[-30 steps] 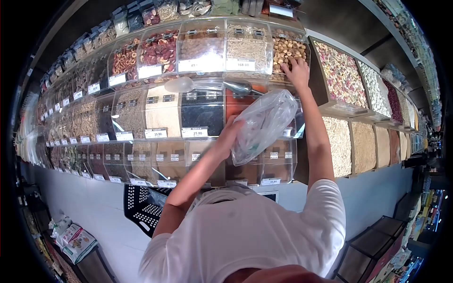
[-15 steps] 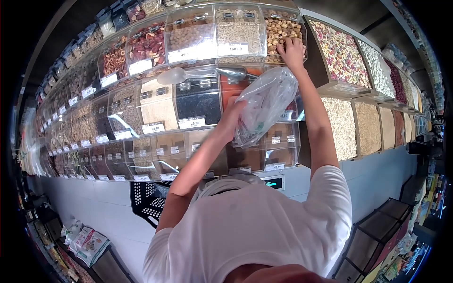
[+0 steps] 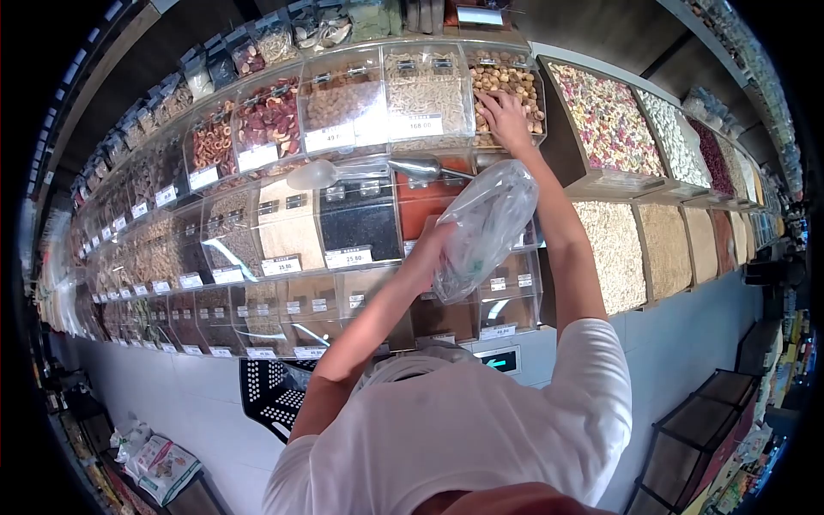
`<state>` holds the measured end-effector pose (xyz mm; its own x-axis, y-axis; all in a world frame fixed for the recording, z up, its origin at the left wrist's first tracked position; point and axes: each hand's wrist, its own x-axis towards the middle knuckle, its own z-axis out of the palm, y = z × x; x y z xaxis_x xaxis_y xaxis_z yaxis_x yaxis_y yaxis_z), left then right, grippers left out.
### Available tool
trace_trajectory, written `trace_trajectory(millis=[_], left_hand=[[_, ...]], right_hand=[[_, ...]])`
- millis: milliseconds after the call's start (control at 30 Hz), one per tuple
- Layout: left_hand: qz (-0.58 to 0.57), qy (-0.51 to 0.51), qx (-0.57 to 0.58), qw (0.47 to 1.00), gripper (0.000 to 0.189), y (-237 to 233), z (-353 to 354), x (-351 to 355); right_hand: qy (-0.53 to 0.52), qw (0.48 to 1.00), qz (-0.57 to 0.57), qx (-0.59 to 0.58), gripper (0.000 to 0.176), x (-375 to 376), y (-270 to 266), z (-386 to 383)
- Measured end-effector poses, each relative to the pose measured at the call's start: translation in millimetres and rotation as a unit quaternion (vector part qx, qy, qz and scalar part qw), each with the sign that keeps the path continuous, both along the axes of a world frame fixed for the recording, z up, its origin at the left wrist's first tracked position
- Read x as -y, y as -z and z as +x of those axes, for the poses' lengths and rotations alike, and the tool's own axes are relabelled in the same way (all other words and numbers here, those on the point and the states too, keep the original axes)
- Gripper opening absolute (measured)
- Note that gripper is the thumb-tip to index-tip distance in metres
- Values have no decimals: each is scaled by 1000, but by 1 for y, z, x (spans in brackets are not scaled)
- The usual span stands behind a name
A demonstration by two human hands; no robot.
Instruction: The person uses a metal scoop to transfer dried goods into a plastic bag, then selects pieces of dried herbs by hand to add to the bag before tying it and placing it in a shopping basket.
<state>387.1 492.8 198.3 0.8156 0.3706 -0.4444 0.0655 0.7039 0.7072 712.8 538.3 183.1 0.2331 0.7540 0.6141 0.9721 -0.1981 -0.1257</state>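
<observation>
Head view: left hand [image 3: 427, 257] clutches clear plastic bag [image 3: 487, 227], nearer side, some fingers hidden; right hand [image 3: 506, 120] has bent, slightly spread fingers on brown nuts [image 3: 508, 79], far bin [image 3: 543, 110], left of dried petals [image 3: 605, 120]; can't tell if any gripped.

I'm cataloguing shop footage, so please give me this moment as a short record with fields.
Left hand: holding a clear plastic bag
Bag contents: cannot tell
Right hand: fingers on round brown pieces, top row, right end of the clear bins
Scoops: translucent scoop and metal scoop lying between top and middle rows
Floor: black perforated basket, partly hidden by left arm
</observation>
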Motion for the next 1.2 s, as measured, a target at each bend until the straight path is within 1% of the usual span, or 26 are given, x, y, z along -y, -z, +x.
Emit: trace_trajectory(millis=[67, 133, 233, 267, 400, 467, 500, 533, 633, 667, 800, 867, 933, 1033, 1100, 1133, 1167, 1200], left_hand=[[-8, 0, 15, 1000, 48, 8, 0, -2], [-1, 2, 24, 1000, 48, 5, -2, -3], [3, -8, 48, 999, 48, 6, -5, -4], [4, -13, 58, 998, 48, 7, -5, -4], [-5, -17, 68, 998, 48, 7, -7, -5], [-6, -19, 83, 996, 48, 11, -7, -5], [-6, -20, 80, 997, 48, 12, -8, -5], [-5, -22, 77, 997, 48, 13, -8, -6], [-7, -25, 74, 997, 48, 7, -10, -7], [-9, -25, 75, 997, 49, 4, -11, -8], [1, -27, 55, 998, 49, 2, -12, -10], [-4, -22, 39, 999, 49, -5, -12, -12], [-3, -28, 46, 999, 49, -6, -11, -12], [-4, -37, 45, 998, 48, -8, -10, -13], [-2, -37, 57, 998, 48, -4, -7, -13], [1, -33, 71, 997, 48, 3, -5, -14], [4, -29, 84, 996, 48, 8, -3, -16], [7, -27, 69, 997, 48, 7, -1, -17]], right_hand=[[-7, 1000, -7, -4, 35, -2, 1, 6], [-21, 1000, -3, -3, 30, -4, -3, 7], [-32, 999, 3, -21, 28, -5, -11, 9], [-10, 1000, -22, -15, 29, -5, -13, 8], [23, 998, -55, 5, 33, -13, -14, 8], [30, 998, -62, 6, 33, -16, -13, 11], [34, 997, -65, 7, 32, -17, -13, 10], [31, 998, -46, 23, 31, -19, -12, 9], [56, 997, -45, 12, 29, -22, -14, 7], [44, 998, -34, 13, 28, -22, -15, 7], [38, 998, -52, 9, 31, -33, -9, 22], [41, 996, -38, 68, 30, -37, -4, 30], [43, 995, -35, 84, 31, -39, -3, 34], [49, 998, -22, 15, 33, -41, -9, 31], [60, 996, 20, -66, 33, -40, -15, 25], [43, 993, 56, -93, 32, -41, -20, 24], [46, 984, 81, -151, 33, -40, -24, 22], [46, 975, 112, -184, 33, -40, -31, 17]])
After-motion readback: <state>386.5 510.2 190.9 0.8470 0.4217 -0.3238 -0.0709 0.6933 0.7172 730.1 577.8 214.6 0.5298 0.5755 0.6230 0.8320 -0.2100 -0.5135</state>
